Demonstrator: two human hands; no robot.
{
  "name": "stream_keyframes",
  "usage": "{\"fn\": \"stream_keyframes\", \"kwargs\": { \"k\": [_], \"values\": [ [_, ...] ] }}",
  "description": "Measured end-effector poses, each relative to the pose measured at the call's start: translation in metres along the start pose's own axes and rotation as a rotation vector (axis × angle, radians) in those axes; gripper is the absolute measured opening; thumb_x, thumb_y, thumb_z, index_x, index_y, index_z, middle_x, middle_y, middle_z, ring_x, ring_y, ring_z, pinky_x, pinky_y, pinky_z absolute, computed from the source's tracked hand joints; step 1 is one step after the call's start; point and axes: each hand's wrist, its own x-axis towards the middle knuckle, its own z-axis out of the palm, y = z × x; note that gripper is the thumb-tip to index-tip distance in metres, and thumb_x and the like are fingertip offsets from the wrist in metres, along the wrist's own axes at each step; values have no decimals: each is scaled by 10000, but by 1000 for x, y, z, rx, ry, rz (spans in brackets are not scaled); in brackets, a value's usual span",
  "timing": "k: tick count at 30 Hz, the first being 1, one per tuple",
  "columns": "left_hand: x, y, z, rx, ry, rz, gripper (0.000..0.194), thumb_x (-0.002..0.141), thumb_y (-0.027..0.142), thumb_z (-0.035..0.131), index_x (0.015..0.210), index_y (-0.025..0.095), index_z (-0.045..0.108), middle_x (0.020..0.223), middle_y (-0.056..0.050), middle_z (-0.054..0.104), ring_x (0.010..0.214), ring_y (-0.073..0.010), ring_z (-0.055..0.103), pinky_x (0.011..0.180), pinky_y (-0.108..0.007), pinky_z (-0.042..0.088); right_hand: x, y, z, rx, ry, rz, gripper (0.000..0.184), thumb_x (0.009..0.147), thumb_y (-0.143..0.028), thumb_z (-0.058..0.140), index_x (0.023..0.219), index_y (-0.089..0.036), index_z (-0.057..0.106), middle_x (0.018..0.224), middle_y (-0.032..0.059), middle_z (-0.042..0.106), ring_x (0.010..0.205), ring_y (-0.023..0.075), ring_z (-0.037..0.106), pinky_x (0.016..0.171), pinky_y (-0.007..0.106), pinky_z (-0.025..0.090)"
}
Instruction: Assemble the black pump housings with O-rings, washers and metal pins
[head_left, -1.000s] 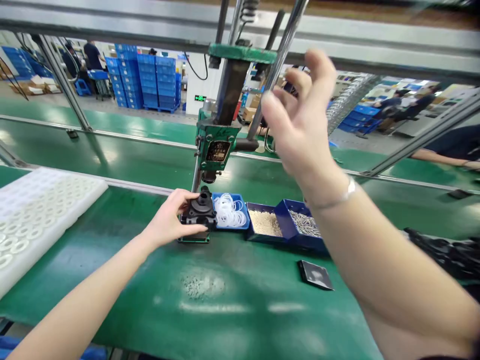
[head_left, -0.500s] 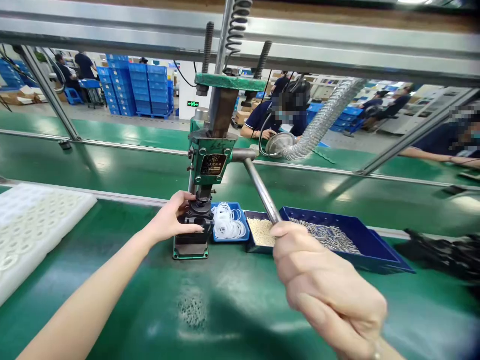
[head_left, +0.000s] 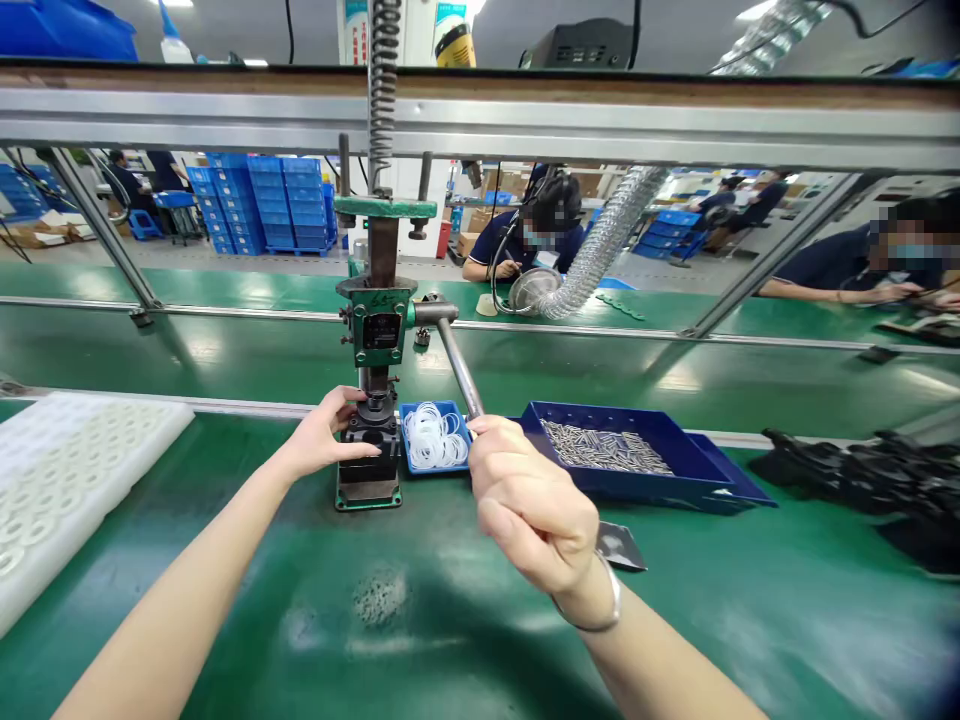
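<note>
A green hand-lever arbor press (head_left: 381,340) stands on the bench. My right hand (head_left: 532,495) is closed in a fist round its metal lever (head_left: 461,372), which slants down toward me. On the press base, under the ram, sits a black housing-like part (head_left: 375,432). My left hand (head_left: 324,438) grips this part from the left, thumb across its front and fingers behind it. The ram's lower end meets or nearly meets the part's top; I cannot tell which. Just right of the press lies a small blue tray (head_left: 412,471) of white rings (head_left: 436,438).
A navy bin (head_left: 652,487) of metal pins (head_left: 604,447) stands right of my fist. Black parts (head_left: 847,480) are heaped farther right. A white foam tray (head_left: 146,465) of rings lies at left. An aluminium shelf beam (head_left: 600,130) crosses above. Co-workers sit across the bench.
The view has tilted up and shifted, so the press appears farther left. My right hand stays on the lever, now showing its wrist and bracelet. My left hand keeps its grip on the black part.
</note>
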Motion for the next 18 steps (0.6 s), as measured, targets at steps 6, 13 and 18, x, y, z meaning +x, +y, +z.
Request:
{"fn": "stream_keyframes", "kwargs": {
  "k": [6, 13, 18],
  "values": [
    [0, 14, 1, 17, 39, -24, 726, 615, 393, 890, 1191, 231, 479, 1206, -81, 644, 1123, -264, 667, 1045, -500, 508, 18, -6, -13, 107, -10, -58, 287, 990, -320, 449, 741, -223, 555, 640, -2, 549, 659, 170, 567, 885, 436, 508],
    [-69, 15, 48, 92, 125, 36, 675, 652, 345, 876, 1230, 280, 533, 1311, -73, 587, 1188, -269, 642, 1044, -453, 522, 24, 34, -102, -422, 40, 485, 433, 1041, -476, 370, 1356, -214, 509, 1377, 99, 573, 1265, 221, 570, 1074, 367, 460],
    [-99, -5, 140, 90, -156, -31, 565, 686, 348, 843, 1204, 319, 617, 1314, -81, 565, 1275, -308, 582, 1031, -441, 540, -37, 107, -153, -852, -656, 1164, 235, 931, -331, 657, 979, -108, 714, 1043, 168, 723, 1045, 290, 683, 943, 385, 525]
  ]
}}
